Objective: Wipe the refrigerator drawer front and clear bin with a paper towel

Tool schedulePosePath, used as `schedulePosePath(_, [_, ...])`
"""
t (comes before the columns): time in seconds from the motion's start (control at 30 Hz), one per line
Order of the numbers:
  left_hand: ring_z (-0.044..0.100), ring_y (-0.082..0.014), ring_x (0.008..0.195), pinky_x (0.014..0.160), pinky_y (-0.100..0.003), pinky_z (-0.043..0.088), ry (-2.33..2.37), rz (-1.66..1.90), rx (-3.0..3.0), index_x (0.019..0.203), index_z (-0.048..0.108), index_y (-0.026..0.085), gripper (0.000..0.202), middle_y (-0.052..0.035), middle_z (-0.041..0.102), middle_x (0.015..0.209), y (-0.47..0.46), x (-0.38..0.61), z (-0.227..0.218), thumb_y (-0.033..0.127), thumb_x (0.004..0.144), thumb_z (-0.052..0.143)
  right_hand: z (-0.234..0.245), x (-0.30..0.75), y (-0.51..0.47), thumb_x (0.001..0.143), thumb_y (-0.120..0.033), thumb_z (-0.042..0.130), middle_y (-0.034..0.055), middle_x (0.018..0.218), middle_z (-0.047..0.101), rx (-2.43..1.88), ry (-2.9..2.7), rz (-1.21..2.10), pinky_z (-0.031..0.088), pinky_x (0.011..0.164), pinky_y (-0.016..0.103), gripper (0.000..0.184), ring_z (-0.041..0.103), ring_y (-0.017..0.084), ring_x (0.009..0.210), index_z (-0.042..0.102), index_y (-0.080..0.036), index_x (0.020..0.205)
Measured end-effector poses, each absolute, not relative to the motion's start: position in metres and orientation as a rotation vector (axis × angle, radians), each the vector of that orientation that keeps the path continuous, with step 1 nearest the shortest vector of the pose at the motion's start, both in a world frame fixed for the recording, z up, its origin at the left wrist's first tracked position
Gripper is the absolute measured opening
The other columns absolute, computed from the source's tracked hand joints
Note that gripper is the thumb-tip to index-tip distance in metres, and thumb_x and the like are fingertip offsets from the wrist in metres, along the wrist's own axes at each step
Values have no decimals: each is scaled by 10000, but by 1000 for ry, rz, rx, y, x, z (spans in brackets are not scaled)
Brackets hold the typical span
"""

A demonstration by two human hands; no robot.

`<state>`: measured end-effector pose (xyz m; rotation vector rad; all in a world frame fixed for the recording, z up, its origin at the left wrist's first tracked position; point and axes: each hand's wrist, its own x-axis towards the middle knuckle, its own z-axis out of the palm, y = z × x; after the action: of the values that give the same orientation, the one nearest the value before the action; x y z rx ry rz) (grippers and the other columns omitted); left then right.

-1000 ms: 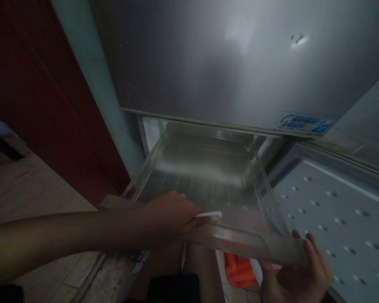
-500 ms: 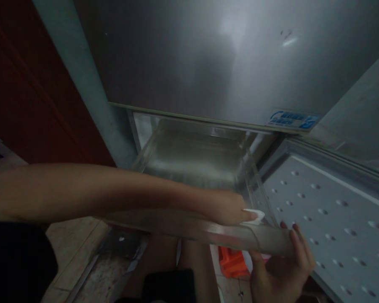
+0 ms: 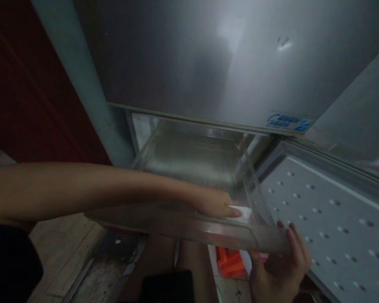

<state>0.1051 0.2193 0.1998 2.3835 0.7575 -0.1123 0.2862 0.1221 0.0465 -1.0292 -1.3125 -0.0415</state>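
Note:
A clear plastic drawer (image 3: 208, 230) is pulled out of a fridge's lower compartment. My left hand (image 3: 216, 204) reaches across from the left and is inside the drawer, behind its front wall. Its fingers are closed on a white tissue (image 3: 245, 213), pressed near the front right inner corner; part of the tissue is hidden under the hand. At the drawer's front right corner, my right hand (image 3: 281, 269) grips the front panel, with the thumb below and the fingers curled over the end.
The upper metal fridge door (image 3: 189, 63) is shut above the drawer. To the right, the lower door (image 3: 328, 223) stands open, showing its dimpled inner side. An orange plastic object (image 3: 230, 261) lies on the tiled floor below. A dark red panel (image 3: 34, 97) rises at the left.
My left hand has moved a little left and back inside the drawer with the tissue, away from the front rim. My right hand keeps its grip on the corner.

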Motion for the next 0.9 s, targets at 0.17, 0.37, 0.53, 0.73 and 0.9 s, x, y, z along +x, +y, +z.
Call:
schedulePosePath(0.17, [525, -135, 661, 667, -235, 419, 821, -116, 2076, 621, 567, 151, 493, 8, 557, 650, 217, 76, 194, 384, 1020, 394, 50, 285, 122, 746, -389, 844, 158, 1540, 391, -1023, -1317, -42, 341, 1108, 709, 823, 503, 345, 1347, 465, -289, 1469])
schedulePosePath(0.37, [496, -143, 668, 634, -231, 411, 880, -174, 1961, 663, 585, 158, 466, 11, 539, 663, 213, 26, 202, 409, 1002, 386, 50, 288, 123, 736, -357, 855, 164, 1529, 400, -996, -1315, -34, 350, 1109, 703, 817, 521, 341, 1330, 485, -279, 1459])
schedulePosePath(0.53, [501, -133, 626, 591, -206, 405, 1078, -189, 1904, 714, 667, 146, 499, 4, 566, 640, 200, -22, 208, 433, 1004, 380, 49, 290, 125, 724, -335, 864, 164, 1528, 401, -970, -1328, -57, 378, 1101, 687, 818, 529, 335, 1327, 497, -278, 1453])
schedulePosePath(0.73, [519, -143, 619, 572, -201, 409, 1146, -170, 1793, 745, 697, 152, 562, -15, 609, 637, 194, -49, 203, 560, 983, 392, 54, 289, 128, 723, -332, 865, 156, 1511, 432, -949, -1365, -106, 356, 1128, 676, 805, 521, 323, 1341, 510, -272, 1443])
schedulePosePath(0.9, [543, -159, 671, 582, -224, 383, 1239, -142, 1842, 679, 633, 150, 536, -28, 605, 663, 196, -18, 205, 502, 994, 381, 54, 288, 126, 718, -306, 870, 130, 1531, 424, -951, -1351, -72, 374, 1147, 618, 814, 519, 293, 1353, 503, -300, 1445])
